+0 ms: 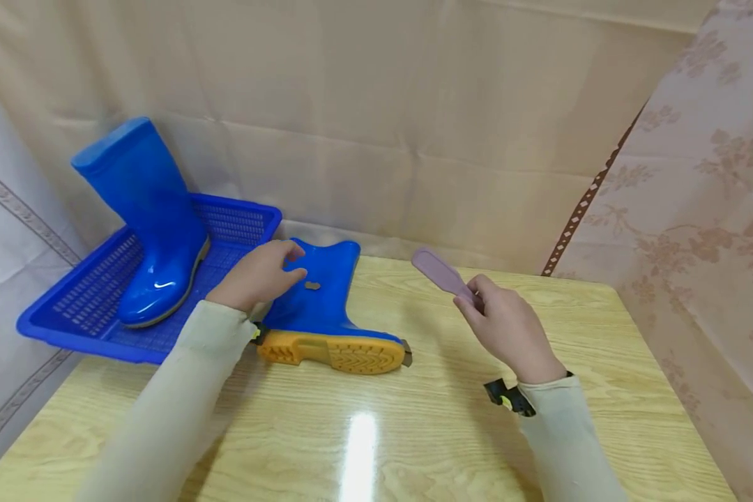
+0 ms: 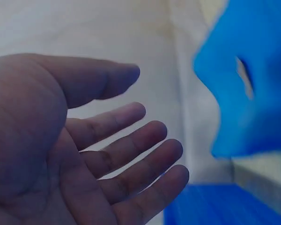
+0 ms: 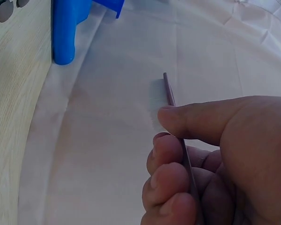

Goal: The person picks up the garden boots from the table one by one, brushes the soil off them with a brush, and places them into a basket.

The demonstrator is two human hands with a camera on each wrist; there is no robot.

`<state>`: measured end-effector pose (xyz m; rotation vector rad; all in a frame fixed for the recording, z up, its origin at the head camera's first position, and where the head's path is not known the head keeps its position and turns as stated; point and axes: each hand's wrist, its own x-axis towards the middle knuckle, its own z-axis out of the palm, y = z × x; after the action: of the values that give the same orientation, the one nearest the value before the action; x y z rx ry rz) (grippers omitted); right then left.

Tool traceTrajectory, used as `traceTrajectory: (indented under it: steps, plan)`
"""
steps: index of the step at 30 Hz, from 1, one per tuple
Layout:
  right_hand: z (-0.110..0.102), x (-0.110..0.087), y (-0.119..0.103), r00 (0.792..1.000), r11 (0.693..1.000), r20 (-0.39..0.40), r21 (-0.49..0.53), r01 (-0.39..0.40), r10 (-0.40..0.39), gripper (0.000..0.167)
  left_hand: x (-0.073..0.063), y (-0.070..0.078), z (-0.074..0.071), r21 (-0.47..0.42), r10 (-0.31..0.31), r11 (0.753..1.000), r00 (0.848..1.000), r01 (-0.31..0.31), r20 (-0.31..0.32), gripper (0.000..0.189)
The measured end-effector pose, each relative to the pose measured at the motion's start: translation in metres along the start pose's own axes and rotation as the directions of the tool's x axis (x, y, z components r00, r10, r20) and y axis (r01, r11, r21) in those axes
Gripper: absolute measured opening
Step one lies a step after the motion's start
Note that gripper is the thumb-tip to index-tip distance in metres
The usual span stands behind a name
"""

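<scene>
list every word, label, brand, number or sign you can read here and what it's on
No readable text.
Standing boot, lying boot, purple brush, basket: no lettering that I can make out.
Black wrist devices: small yellow-green marks, too small to read.
Brown patch on the lying boot: no legible characters.

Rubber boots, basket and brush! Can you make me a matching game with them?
1. Lilac brush
2. Plastic basket
3. Standing rubber boot
4. Lying rubber boot

A. Inside the basket
B. Shows its yellow tread
C. Held in the right hand
D. Dark blue, with slotted sides

Pairs: 1-C, 2-D, 3-A, 4-B
</scene>
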<state>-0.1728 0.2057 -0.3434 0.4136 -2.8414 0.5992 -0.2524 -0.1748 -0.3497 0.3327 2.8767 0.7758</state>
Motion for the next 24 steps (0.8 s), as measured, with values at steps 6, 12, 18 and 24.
traceTrajectory:
  steps: [6, 12, 18, 24]
  plan:
    - [0.001, 0.0, -0.004, 1.0, 1.0, 0.021, 0.0, 0.003, -0.003, 0.018, 0.004, -0.012, -0.007, 0.082, -0.089, 0.993, 0.994, 0.084, 0.064, 0.049]
    - [0.0, 0.0, -0.003, 1.0, 1.0, 0.03, -0.002, 0.0, 0.0, 0.02, 0.016, -0.005, 0.002, 0.159, -0.208, 0.97, 0.965, 0.182, 0.161, 0.049]
    - [0.001, 0.0, -0.002, 0.999, 1.0, 0.035, -0.009, 0.014, -0.014, 0.022, 0.034, -0.008, 0.016, 0.284, -0.237, 0.942, 0.953, 0.177, 0.191, 0.031]
    - [-0.001, -0.001, -0.002, 0.999, 1.0, 0.033, -0.006, 0.018, -0.017, 0.021, 0.043, -0.01, 0.021, 0.318, -0.293, 0.921, 0.936, 0.223, 0.194, 0.03]
